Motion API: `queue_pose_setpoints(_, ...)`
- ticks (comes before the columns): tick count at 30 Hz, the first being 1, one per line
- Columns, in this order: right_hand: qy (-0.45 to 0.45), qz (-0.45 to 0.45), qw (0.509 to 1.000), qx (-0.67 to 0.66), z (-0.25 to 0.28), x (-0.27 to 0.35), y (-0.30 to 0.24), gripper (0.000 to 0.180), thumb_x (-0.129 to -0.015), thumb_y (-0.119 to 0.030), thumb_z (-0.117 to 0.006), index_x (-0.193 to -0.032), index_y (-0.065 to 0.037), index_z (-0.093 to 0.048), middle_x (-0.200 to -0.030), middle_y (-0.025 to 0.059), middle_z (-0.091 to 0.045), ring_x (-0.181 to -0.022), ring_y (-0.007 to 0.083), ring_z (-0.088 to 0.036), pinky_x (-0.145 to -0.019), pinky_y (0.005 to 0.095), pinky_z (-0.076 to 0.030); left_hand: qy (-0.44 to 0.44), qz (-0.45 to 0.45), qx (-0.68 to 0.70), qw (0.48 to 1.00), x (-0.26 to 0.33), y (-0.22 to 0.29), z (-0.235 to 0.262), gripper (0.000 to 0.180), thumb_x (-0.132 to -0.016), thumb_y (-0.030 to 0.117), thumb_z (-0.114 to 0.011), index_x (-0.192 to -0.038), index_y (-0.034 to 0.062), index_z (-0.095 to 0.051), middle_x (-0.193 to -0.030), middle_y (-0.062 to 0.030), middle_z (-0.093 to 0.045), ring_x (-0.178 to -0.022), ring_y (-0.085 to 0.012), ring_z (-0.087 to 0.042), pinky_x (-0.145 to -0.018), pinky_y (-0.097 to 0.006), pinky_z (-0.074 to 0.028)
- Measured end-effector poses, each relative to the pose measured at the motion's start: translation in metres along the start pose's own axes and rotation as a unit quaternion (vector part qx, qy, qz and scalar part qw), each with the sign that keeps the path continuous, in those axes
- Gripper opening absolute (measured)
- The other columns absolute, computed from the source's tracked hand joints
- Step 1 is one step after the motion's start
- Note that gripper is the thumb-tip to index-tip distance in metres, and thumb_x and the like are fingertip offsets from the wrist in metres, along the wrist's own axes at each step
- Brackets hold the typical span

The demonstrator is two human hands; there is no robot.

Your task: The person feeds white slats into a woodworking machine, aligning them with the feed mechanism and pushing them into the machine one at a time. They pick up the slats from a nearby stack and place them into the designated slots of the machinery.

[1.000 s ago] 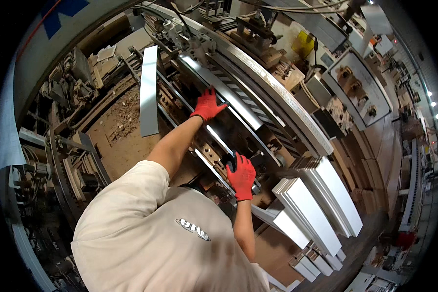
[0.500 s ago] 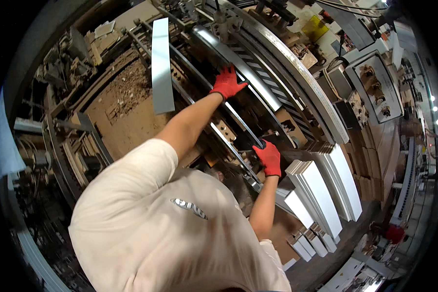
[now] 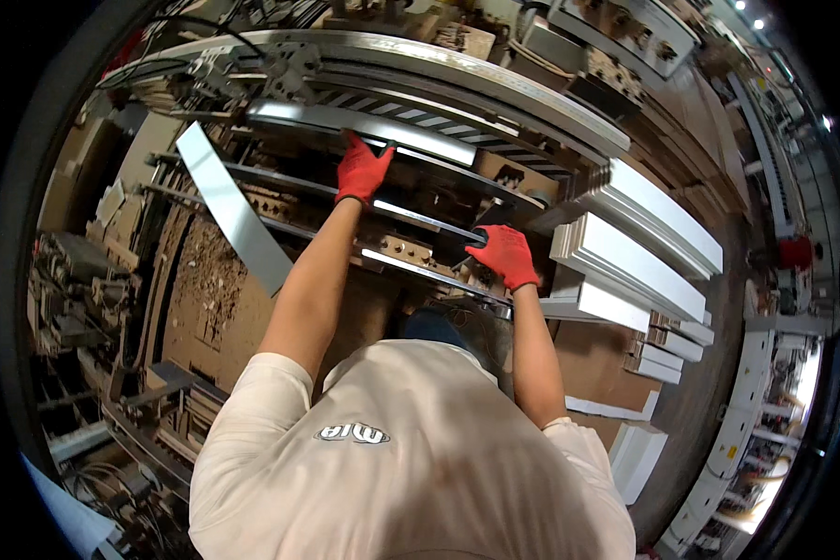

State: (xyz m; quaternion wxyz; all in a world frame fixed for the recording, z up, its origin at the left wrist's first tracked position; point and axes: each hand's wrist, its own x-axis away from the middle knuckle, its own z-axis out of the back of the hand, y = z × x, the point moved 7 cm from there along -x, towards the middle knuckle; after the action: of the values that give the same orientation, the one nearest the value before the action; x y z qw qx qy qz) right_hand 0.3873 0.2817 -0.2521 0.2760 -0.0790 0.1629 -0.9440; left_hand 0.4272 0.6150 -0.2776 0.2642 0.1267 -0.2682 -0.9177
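My left hand [image 3: 364, 172], in a red glove with dark fingertips, reaches across a machine bed to the near edge of a long glossy silver-white strip [image 3: 411, 136]. Its thumb and fingers are spread apart; the palm side is hidden. My right hand [image 3: 509, 257], gloved alike, is closed at the right part of a thin metal rail [image 3: 420, 217], fingertips pointing left. A second metal rail [image 3: 406, 266] runs nearer my body. Left of my left forearm, a loose pale flat strip [image 3: 229, 205] lies slantwise over the rails.
Stacks of white-faced boards [image 3: 635, 266] stand at the right, with shorter white pieces [image 3: 667, 350] nearer me. A striped guard strip [image 3: 439, 117] and a long metal beam [image 3: 457, 70] cross behind the bed. Wood scraps [image 3: 205, 271] litter a brown panel at the left.
The whole view has turned, so the machine bed now lies more level across the picture. Against the rails, both hands stay at much the same places.
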Motion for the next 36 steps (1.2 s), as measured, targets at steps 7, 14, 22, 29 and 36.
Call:
queue_pose_setpoints(7,0.028,0.000,0.999,0.020,0.002,0.002,0.002,0.053,-0.073,-0.050,-0.073,-0.112,-0.014,-0.070,-0.100,0.0127,-0.070,-0.097,0.0301,-0.066,-0.086,0.0421,-0.050,-0.070,0.054,0.002,0.996,0.004,0.008,0.005,0.115,-0.083,0.065,-0.059,-0.150,-0.0084,0.000,-0.110,-0.0283,-0.065,-0.098,-0.0403,-0.065,-0.085,-0.045,-0.052)
queue_pose_setpoints(14,0.017,-0.027,0.999,0.027,-0.008,0.003,0.008,0.054,-0.074,-0.051,-0.073,-0.115,-0.016,-0.068,-0.104,0.0102,-0.069,-0.101,0.0286,-0.064,-0.090,0.0411,-0.047,-0.090,0.056,0.016,0.994,0.011,0.007,0.009,0.111,-0.085,0.063,-0.056,-0.151,-0.0060,0.000,-0.114,-0.0306,-0.063,-0.105,-0.0413,-0.063,-0.091,-0.046,-0.049)
queue_pose_setpoints(22,0.018,-0.016,0.998,0.058,-0.011,0.002,0.006,0.054,-0.075,-0.054,-0.072,-0.115,-0.017,-0.068,-0.102,0.0087,-0.069,-0.101,0.0274,-0.064,-0.091,0.0397,-0.046,-0.072,0.050,0.014,0.996,0.008,0.005,0.008,0.115,-0.084,0.065,-0.056,-0.149,-0.0093,0.004,-0.105,-0.0284,-0.066,-0.093,-0.0410,-0.066,-0.083,-0.045,-0.052)
queue_pose_setpoints(29,-0.009,-0.028,0.999,0.045,-0.006,0.000,0.003,0.055,-0.075,-0.054,-0.071,-0.116,-0.016,-0.068,-0.106,0.0093,-0.069,-0.102,0.0273,-0.064,-0.091,0.0392,-0.048,-0.076,0.055,0.003,0.996,0.010,0.009,0.013,0.114,-0.084,0.063,-0.057,-0.149,-0.0106,0.002,-0.105,-0.0278,-0.066,-0.095,-0.0402,-0.066,-0.084,-0.045,-0.051)
queue_pose_setpoints(36,-0.006,-0.024,0.999,0.020,-0.001,0.001,0.000,0.057,-0.075,-0.053,-0.072,-0.117,-0.015,-0.066,-0.111,0.0097,-0.069,-0.104,0.0267,-0.064,-0.091,0.0394,-0.048,-0.094,0.055,0.018,0.994,0.013,0.015,0.015,0.111,-0.086,0.062,-0.056,-0.149,-0.0105,0.001,-0.106,-0.0295,-0.065,-0.098,-0.0411,-0.065,-0.086,-0.045,-0.051)
